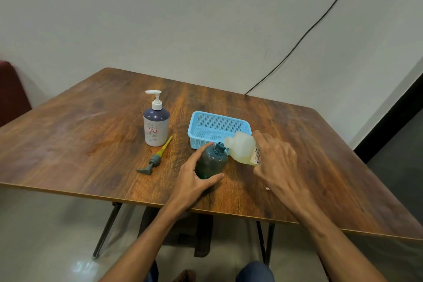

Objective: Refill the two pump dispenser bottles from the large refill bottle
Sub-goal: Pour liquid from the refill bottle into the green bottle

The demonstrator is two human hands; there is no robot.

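A dark teal dispenser bottle (211, 162) stands uncapped on the wooden table (91, 135). My left hand (194, 176) grips it, thumb and fingers curled round its body. My right hand (277, 162) holds the large translucent refill bottle (241, 147) tipped sideways, its mouth right at the teal bottle's open neck. The teal bottle's grey pump with a yellow tube (155, 159) lies on the table to the left. A second dispenser bottle (156, 125), blue and white with a white pump fitted, stands upright further back left.
A light blue plastic basket (206, 121) sits just behind the two held bottles. A black cable (297, 43) runs down the wall to the table's far edge. The table's near edge is close to my forearms. A dark red seat (11, 91) is at far left.
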